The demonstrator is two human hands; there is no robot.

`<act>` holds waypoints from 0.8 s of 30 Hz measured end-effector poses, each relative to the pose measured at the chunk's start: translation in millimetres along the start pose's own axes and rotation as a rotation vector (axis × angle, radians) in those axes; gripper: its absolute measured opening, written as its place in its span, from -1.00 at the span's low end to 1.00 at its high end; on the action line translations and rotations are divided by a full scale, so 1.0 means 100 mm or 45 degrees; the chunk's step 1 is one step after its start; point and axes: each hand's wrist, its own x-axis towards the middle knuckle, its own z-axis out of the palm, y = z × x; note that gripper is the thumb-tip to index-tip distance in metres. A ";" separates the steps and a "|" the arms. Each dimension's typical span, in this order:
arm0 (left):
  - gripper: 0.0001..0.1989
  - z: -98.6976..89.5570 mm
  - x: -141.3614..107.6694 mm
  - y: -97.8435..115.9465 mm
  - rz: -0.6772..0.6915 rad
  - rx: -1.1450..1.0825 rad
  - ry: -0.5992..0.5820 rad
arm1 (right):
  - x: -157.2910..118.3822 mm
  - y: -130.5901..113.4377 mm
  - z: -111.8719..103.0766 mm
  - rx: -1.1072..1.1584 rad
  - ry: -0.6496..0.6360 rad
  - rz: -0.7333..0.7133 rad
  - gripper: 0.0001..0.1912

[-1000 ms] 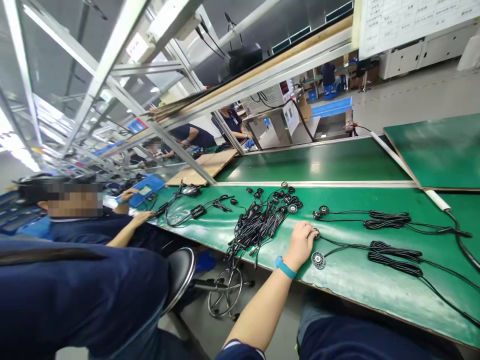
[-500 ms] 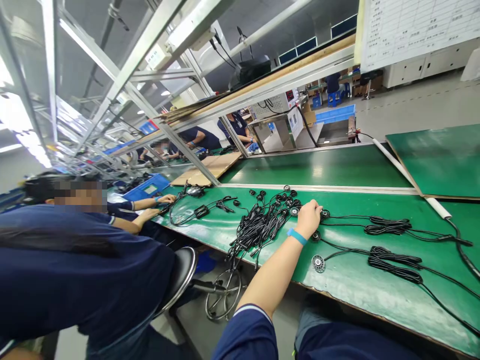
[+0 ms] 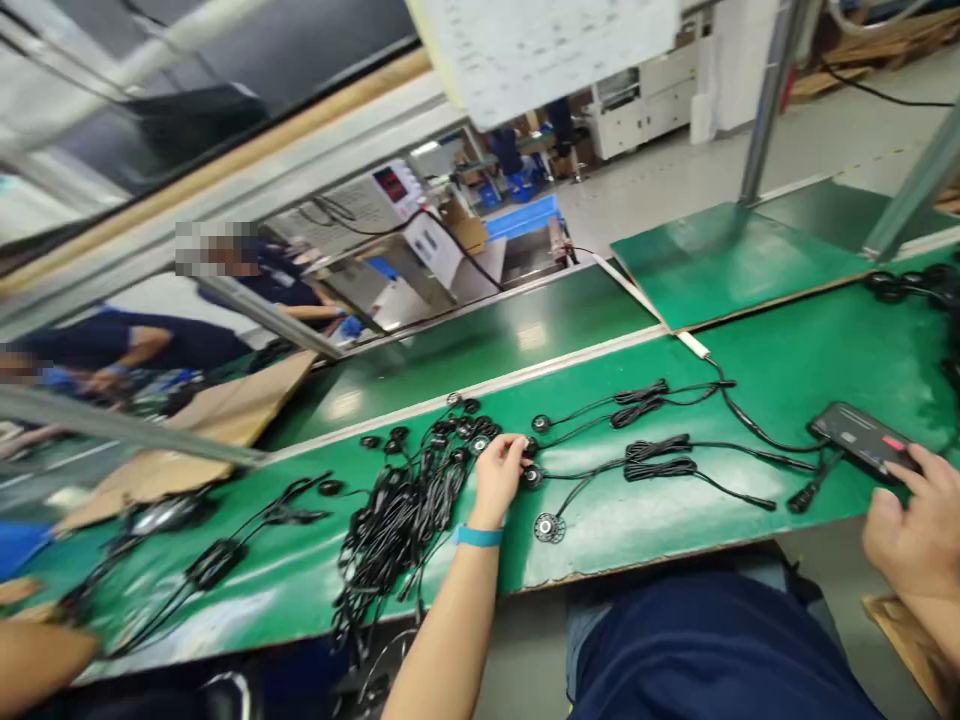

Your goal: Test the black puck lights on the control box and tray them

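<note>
Two coiled cables (image 3: 660,468) lie lengthwise left-to-right on the green bench (image 3: 600,540), their four discs (image 3: 549,527) leftward. Left hand (image 3: 500,477) contacts one, grip indeterminable; right hand (image 3: 911,520) is open at one black box (image 3: 862,438).

A white sheet (image 3: 551,50) hangs at the overhead shelf (image 3: 322,150), white cabinets (image 3: 664,97) stand beyond, and cardboard (image 3: 244,410) lies leftward.
</note>
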 end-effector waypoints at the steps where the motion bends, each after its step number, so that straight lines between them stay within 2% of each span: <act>1: -0.55 -0.01 0.01 0.01 -0.013 -0.014 -0.021 | -0.04 0.04 -0.01 0.006 0.016 -0.024 -0.64; 3: -0.53 -0.02 0.03 0.02 -0.031 -0.024 -0.052 | -0.08 0.06 -0.02 0.027 0.010 -0.045 -0.63; 7: -0.55 -0.05 0.02 0.02 -0.040 0.036 -0.052 | -0.02 -0.08 -0.17 0.062 -0.071 -0.014 -0.67; 12: -0.59 -0.11 0.01 -0.09 0.039 0.305 -0.068 | 0.11 -0.33 -0.43 0.204 -0.045 0.038 -0.69; 14: -0.62 -0.11 0.02 -0.08 0.090 0.456 -0.033 | 0.16 -0.43 -0.48 0.354 -0.065 0.049 -0.68; 16: -0.65 -0.07 0.01 0.02 0.238 0.587 0.078 | 0.21 -0.52 -0.47 0.512 -0.199 0.030 -0.70; 18: -0.71 0.07 -0.06 0.25 0.484 0.635 0.184 | 0.25 -0.58 -0.42 0.591 -0.396 0.005 -0.69; 20: -0.78 0.33 -0.22 0.57 0.732 0.562 0.135 | 0.30 -0.60 -0.35 0.589 -0.581 -0.014 -0.67; 21: -0.81 0.50 -0.32 0.75 0.818 0.493 0.026 | 0.32 -0.60 -0.31 0.579 -0.643 -0.019 -0.67; 24: -0.81 1.16 -0.62 1.28 1.036 0.278 -0.441 | 0.38 -0.58 -0.20 0.576 -0.715 -0.038 -0.69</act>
